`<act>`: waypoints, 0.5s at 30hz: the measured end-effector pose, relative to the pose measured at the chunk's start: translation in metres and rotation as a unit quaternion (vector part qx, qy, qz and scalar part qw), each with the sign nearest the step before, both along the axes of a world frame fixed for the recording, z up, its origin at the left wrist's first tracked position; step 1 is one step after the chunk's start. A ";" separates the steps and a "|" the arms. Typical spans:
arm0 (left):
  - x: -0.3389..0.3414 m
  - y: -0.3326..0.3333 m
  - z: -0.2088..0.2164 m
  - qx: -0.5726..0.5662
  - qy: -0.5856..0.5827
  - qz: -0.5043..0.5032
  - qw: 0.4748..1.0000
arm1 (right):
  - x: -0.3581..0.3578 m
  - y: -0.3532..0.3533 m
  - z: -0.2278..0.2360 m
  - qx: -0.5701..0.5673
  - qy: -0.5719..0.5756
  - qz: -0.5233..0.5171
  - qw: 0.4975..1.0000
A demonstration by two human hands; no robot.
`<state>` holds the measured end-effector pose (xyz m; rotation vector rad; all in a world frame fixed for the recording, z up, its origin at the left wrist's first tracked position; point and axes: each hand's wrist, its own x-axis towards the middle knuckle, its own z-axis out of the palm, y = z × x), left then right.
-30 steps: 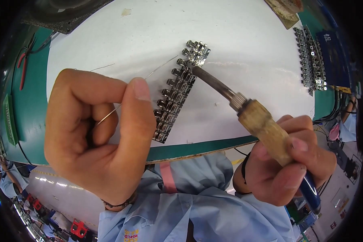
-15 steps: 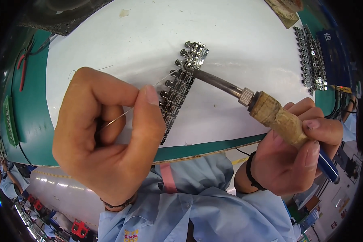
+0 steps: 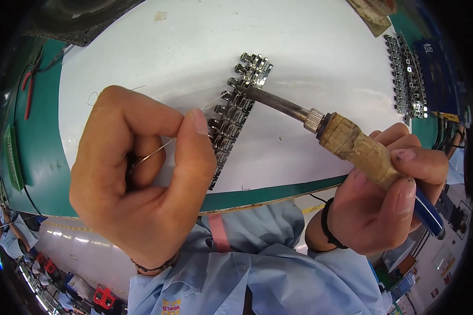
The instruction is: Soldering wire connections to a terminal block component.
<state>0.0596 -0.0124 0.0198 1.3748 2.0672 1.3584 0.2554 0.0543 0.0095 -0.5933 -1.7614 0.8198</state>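
Note:
A strip of joined small circuit boards with metal connectors (image 3: pixel 227 126) lies slantwise on the white sheet. My left hand (image 3: pixel 142 173) pinches a thin solder wire (image 3: pixel 155 153) between thumb and forefinger. The wire's front end reaches toward a connector in the upper part of the strip. In my right hand (image 3: pixel 389 194) is a soldering iron (image 3: pixel 347 137), its handle wrapped in tan tape, its rear end blue. The iron's dark tip meets the strip close to the wire's end; whether wire and tip touch is too small to tell.
More board strips (image 3: pixel 406 79) lie at the right edge of the white sheet (image 3: pixel 320 58), beside a dark blue box (image 3: pixel 437 79). Red-handled pliers (image 3: pixel 29 89) and a green board strip (image 3: pixel 13 157) lie at left on the green mat (image 3: pixel 42 142). A black object (image 3: pixel 74 23) stands far left.
The iron has shifted slightly left, its tip now farther over the strip's connectors. My left hand and the wire have barely moved.

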 end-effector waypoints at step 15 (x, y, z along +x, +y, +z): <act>0.003 -0.001 0.003 0.037 0.008 0.028 0.999 | 0.009 0.003 0.006 0.011 -0.047 0.006 0.999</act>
